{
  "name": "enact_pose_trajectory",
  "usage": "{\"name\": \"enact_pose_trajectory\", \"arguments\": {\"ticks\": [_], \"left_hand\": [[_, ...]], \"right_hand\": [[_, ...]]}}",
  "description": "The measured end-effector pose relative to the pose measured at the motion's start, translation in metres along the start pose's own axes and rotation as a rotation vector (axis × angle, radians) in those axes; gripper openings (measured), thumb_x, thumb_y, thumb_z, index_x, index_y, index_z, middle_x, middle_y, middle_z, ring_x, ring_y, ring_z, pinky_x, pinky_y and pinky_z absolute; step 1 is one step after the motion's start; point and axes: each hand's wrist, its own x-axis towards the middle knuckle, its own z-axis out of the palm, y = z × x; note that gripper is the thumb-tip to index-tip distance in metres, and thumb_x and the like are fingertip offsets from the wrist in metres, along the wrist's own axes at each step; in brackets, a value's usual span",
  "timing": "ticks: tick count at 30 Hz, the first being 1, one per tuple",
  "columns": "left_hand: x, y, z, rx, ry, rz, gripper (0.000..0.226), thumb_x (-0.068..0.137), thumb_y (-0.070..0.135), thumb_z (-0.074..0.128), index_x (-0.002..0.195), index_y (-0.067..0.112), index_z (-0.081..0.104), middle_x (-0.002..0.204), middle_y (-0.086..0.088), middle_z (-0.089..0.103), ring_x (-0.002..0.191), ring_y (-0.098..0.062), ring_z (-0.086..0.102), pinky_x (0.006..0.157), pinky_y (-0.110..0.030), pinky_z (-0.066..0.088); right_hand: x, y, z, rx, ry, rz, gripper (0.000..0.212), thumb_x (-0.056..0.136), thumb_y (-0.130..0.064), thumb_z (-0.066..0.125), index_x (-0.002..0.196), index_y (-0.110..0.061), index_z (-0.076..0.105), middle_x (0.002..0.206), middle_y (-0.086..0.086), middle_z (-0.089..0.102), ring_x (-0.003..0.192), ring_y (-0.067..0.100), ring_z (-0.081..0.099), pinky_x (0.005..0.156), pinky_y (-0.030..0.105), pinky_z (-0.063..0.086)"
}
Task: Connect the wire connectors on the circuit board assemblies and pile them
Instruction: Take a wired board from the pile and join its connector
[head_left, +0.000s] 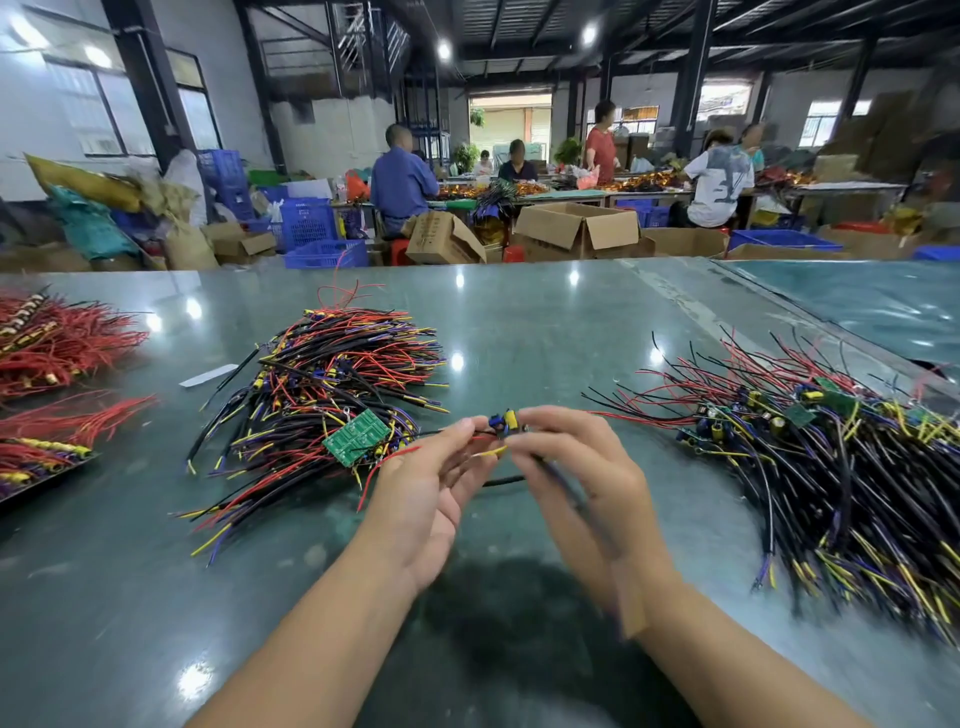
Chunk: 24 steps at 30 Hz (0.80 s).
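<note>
While both hands meet above the green table (519, 322), the left hand (431, 488) pinches a red wire and the right hand (576, 467) pinches the small circuit board assembly (506, 422) between fingertips; right side is motion-blurred, so grip detail is probably approximate. Piles: left pile (332, 384) with a green board (357, 435) on top, right pile (831, 457).

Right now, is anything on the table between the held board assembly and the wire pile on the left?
Nothing visible. Left hand and right hand pinch the small blue-and-yellow board assembly right beside the left pile of black, red and yellow wires; only bare green tabletop lies around.
</note>
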Motion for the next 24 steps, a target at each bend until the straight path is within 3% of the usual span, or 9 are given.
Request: {"name": "enact_pose_trajectory", "arguments": {"ticks": [4,7,11,16,18,21,24], "left_hand": [[-0.002,0.000,0.001,0.020,-0.102,-0.015,0.020,0.084,0.010,0.057,0.080,0.003,0.075,0.086,-0.016,0.073,0.077,-0.020,0.072,0.061,-0.018,0.055],[-0.007,-0.003,0.003,0.107,-0.213,0.010,0.022,0.075,0.018,0.059,0.081,0.008,0.078,0.090,-0.013,0.074,0.084,-0.019,0.072,0.067,-0.018,0.055],[-0.006,-0.005,0.003,0.132,-0.245,0.030,0.022,0.073,0.018,0.061,0.082,0.008,0.078,0.092,-0.014,0.074,0.083,-0.019,0.072,0.068,-0.019,0.055],[-0.006,-0.006,0.001,0.185,-0.270,-0.005,0.022,0.076,0.016,0.060,0.084,0.005,0.077,0.092,-0.017,0.073,0.084,-0.022,0.072,0.067,-0.020,0.056],[-0.006,-0.007,0.001,0.212,-0.283,-0.017,0.022,0.076,0.018,0.060,0.084,0.005,0.077,0.091,-0.017,0.073,0.083,-0.021,0.072,0.067,-0.020,0.056],[-0.005,-0.005,0.003,0.223,-0.211,-0.009,0.026,0.085,0.024,0.056,0.083,0.007,0.076,0.086,-0.018,0.073,0.078,-0.022,0.072,0.062,-0.020,0.055],[0.001,-0.001,0.002,0.192,-0.090,0.027,0.038,0.099,0.029,0.040,0.091,0.006,0.069,0.080,-0.018,0.072,0.072,-0.023,0.072,0.058,-0.022,0.055]], "right_hand": [[0.004,-0.001,-0.004,0.601,0.160,0.688,0.013,0.090,-0.013,0.059,0.096,-0.014,0.070,0.099,0.003,0.073,0.098,0.015,0.068,0.084,0.021,0.049],[0.005,0.004,-0.009,0.870,0.107,0.941,0.028,0.081,-0.030,0.057,0.098,-0.013,0.071,0.104,0.008,0.073,0.095,0.019,0.069,0.082,0.026,0.050],[0.006,0.002,-0.009,0.915,0.068,0.950,0.033,0.076,-0.031,0.058,0.102,-0.014,0.069,0.104,0.007,0.073,0.084,0.016,0.069,0.078,0.024,0.051],[0.008,0.005,-0.014,0.902,0.093,0.916,0.027,0.079,-0.015,0.060,0.105,-0.014,0.069,0.107,0.009,0.072,0.094,0.018,0.067,0.086,0.030,0.053],[0.009,0.004,-0.015,0.909,0.061,0.910,0.020,0.083,-0.005,0.059,0.094,-0.012,0.074,0.099,0.012,0.073,0.089,0.019,0.068,0.082,0.028,0.056],[0.009,0.004,-0.013,0.918,0.054,0.942,0.031,0.086,0.008,0.053,0.075,-0.011,0.076,0.087,0.013,0.072,0.082,0.018,0.067,0.075,0.023,0.056],[0.010,0.009,-0.011,0.982,0.151,0.997,0.037,0.086,0.015,0.049,0.066,-0.007,0.072,0.088,0.013,0.072,0.083,0.018,0.069,0.075,0.022,0.056]]}}
